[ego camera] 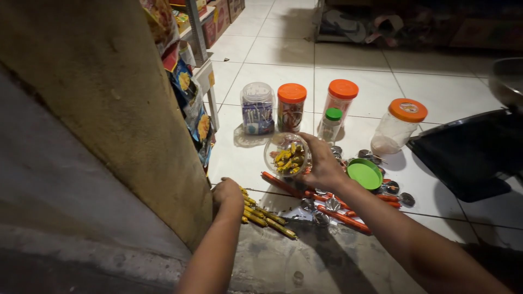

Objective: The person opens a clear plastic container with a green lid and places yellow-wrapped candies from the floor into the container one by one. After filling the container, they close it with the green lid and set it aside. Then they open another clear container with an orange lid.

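The clear plastic jar (287,154) of yellow-wrapped sweets sits tipped, mouth toward the camera, clamped in the right hand (322,163), fingers wrapped around its far side. At seven o'clock from the jar, the left hand (227,200) is closed on a bundle of yellow stick sweets (264,218) lying on the floor. At three o'clock lies the green lid (364,173). Orange-wrapped sticks (327,207) lie at five o'clock. At twelve o'clock stand orange-lidded jars (291,108), with a small green-capped bottle (330,125) at one o'clock.
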